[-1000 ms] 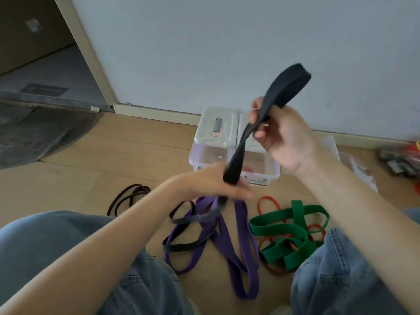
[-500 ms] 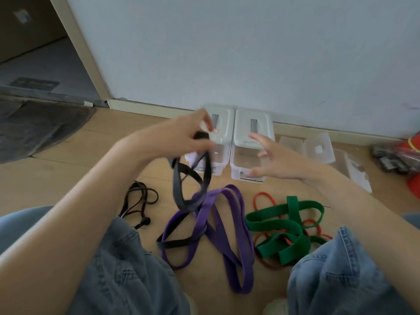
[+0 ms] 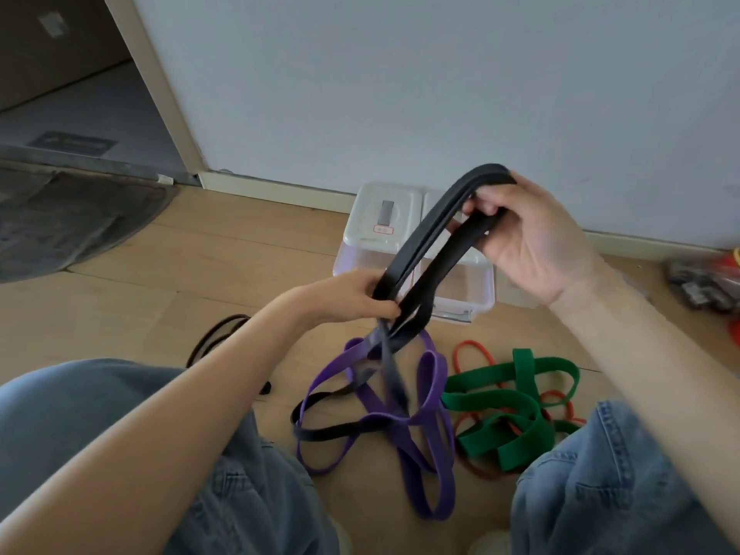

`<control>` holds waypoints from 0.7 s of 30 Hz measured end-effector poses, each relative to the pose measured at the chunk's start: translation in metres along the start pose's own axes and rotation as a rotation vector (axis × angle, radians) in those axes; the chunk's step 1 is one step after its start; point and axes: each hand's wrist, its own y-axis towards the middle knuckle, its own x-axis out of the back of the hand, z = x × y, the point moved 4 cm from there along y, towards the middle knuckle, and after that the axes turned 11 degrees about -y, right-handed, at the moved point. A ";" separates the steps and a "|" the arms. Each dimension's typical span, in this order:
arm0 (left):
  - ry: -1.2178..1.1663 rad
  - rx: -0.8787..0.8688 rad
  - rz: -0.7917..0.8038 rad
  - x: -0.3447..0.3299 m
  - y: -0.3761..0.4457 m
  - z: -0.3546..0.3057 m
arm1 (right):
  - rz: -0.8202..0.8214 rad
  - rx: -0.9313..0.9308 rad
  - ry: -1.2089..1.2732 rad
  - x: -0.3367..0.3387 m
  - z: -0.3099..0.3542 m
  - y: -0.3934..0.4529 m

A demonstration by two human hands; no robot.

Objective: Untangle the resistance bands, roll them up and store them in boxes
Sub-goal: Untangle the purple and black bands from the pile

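Note:
A black resistance band (image 3: 430, 242) stretches in a doubled loop between my hands above the floor. My right hand (image 3: 528, 238) grips its upper end, fingers curled through the loop. My left hand (image 3: 352, 296) pinches its lower part, from where a tail hangs down blurred into the purple band (image 3: 432, 398). The purple band lies tangled on the wooden floor between my knees. A green band (image 3: 504, 410) lies folded to its right over a thin orange band (image 3: 474, 350). Two clear lidded boxes (image 3: 380, 222) stand by the wall behind the black band.
A thin dark band (image 3: 216, 338) lies on the floor left of my left arm. A grey mat (image 3: 72, 218) covers the floor at the doorway on the left. Dark and red items (image 3: 708, 282) sit at the right edge. My denim-clad knees (image 3: 120, 414) frame the pile.
My right hand, open and empty half a second ago, now grips the upper end of the black band. My left hand has dropped lower, and the band is drawn into a long loop between both hands.

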 end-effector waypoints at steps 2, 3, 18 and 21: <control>0.064 -0.006 -0.128 0.015 -0.003 -0.001 | -0.079 0.007 -0.012 0.009 0.003 0.001; 0.087 -0.039 -0.240 0.026 -0.006 -0.008 | -0.112 -0.002 -0.071 0.014 0.003 0.001; -0.049 -0.286 -0.368 0.041 -0.026 -0.059 | 0.225 -0.069 -0.737 -0.025 -0.021 -0.006; 0.108 -0.206 -0.269 0.019 -0.008 -0.022 | 0.159 -0.003 -0.341 -0.027 -0.003 -0.001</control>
